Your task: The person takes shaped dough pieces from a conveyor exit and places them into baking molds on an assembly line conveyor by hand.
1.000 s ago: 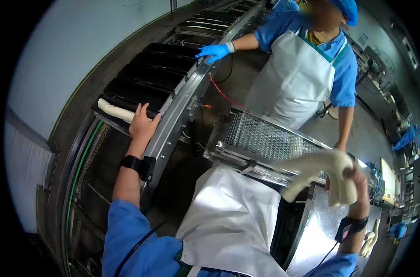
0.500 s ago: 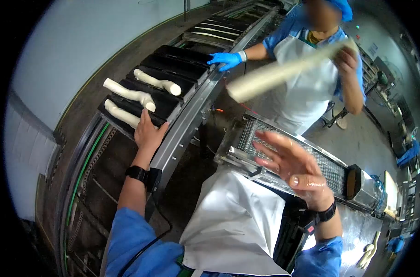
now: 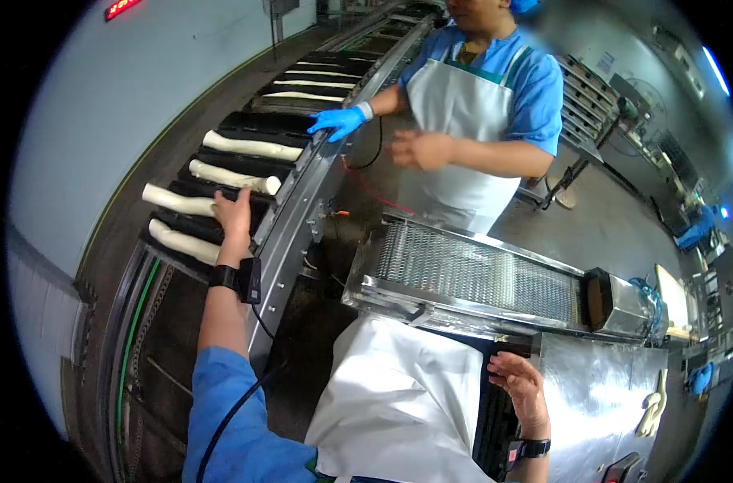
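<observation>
Soft dough roll (image 3: 177, 200) under a spread left hand (image 3: 233, 213), its outer end jutting past the black tray (image 3: 258, 211).
That overhang could sag or let the roll slip off, and fingertips pushing too hard could dent or drag the dough; if the trays shift, fingers near the metal rail (image 3: 292, 221) might get pinched, as might the co-worker's gloved hand (image 3: 338, 122). The roll is 2nd from the near end of 4 thick rolls, lying crosswise. The left arm reaches forward, palm down, fingers apart and touching the roll's inner end, not closed around it. The right hand (image 3: 523, 390) is empty, half open with fingers loosely curved, beside the metal table (image 3: 576, 378).
</observation>
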`<action>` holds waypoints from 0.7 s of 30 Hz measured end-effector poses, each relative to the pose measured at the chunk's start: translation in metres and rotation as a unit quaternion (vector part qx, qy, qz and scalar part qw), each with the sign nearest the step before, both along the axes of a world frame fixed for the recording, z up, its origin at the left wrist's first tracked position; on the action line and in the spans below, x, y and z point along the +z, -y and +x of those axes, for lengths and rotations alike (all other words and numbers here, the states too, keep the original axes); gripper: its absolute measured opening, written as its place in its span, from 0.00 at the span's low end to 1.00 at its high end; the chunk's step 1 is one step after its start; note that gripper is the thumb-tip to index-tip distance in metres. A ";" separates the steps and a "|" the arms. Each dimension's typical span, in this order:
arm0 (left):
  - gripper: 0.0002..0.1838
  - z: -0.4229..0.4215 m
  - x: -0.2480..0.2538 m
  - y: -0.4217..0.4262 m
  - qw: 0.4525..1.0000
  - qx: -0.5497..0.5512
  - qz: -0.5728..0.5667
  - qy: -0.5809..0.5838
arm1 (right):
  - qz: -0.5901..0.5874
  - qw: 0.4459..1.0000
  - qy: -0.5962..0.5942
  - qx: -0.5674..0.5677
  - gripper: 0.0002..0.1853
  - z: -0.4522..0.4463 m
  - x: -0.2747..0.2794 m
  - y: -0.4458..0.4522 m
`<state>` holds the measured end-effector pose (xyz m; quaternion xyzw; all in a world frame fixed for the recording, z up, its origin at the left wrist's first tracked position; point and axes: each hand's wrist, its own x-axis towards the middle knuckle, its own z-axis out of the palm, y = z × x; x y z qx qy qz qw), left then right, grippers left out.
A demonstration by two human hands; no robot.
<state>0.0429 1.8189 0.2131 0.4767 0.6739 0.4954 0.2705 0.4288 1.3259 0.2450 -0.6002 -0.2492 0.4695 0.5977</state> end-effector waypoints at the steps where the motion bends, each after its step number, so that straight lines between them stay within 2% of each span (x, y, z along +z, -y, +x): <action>1: 0.50 -0.004 0.001 -0.009 0.999 0.043 -0.011 -0.015 | -0.010 1.000 -0.009 -0.010 0.25 -0.004 -0.004 0.005; 2: 0.52 -0.009 -0.007 -0.020 0.997 0.075 -0.007 0.007 | -0.010 1.000 -0.010 -0.019 0.25 -0.008 -0.004 0.010; 4: 0.44 -0.059 -0.071 -0.081 0.994 0.039 0.010 0.102 | -0.040 0.999 -0.006 -0.014 0.24 -0.010 -0.005 0.022; 5: 0.44 -0.063 -0.075 -0.078 0.997 0.025 0.022 0.066 | -0.032 0.999 -0.006 -0.040 0.24 -0.010 -0.006 0.025; 8: 0.42 -0.066 -0.065 -0.030 0.993 -0.030 0.064 -0.093 | -0.078 0.997 -0.007 -0.001 0.23 -0.004 -0.009 0.036; 9: 0.41 -0.056 -0.063 -0.027 0.989 -0.062 0.075 -0.115 | -0.033 0.999 0.001 0.015 0.24 0.000 -0.016 0.041; 14: 0.38 -0.024 -0.056 0.011 0.959 -0.155 0.082 -0.222 | -0.018 1.000 0.002 0.024 0.25 0.009 -0.043 0.034; 21: 0.34 -0.022 -0.049 0.043 0.929 -0.208 0.063 -0.299 | -0.011 0.996 -0.004 0.087 0.24 0.006 -0.060 0.006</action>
